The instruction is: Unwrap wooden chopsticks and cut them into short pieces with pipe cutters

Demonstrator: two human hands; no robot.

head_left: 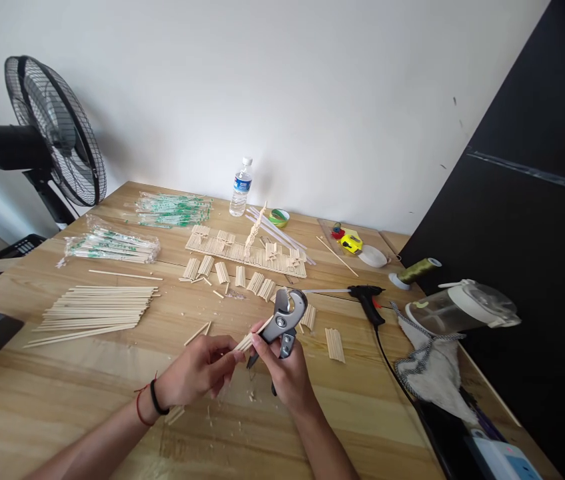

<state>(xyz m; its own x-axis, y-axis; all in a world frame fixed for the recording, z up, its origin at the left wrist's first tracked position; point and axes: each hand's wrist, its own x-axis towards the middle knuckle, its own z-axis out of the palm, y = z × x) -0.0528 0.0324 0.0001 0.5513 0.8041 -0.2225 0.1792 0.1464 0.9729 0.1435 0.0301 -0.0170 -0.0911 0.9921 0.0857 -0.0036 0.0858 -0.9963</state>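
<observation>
Holding wooden sticks [245, 343] in the left hand [203, 367] and cutter [282, 323] in the right hand [289, 375], above the table [127, 407].
Pinching the sticks between left fingers, close beside the cutter; gripping its handles with the right; impossible to tell whether touching the blade. With small stick panels [223, 272] ahead, in front of a long stick platform [233, 252], and with a glue gun [365, 298] to the right.

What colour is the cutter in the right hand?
The cutter is mostly silvery grey; the head view shows it.
</observation>
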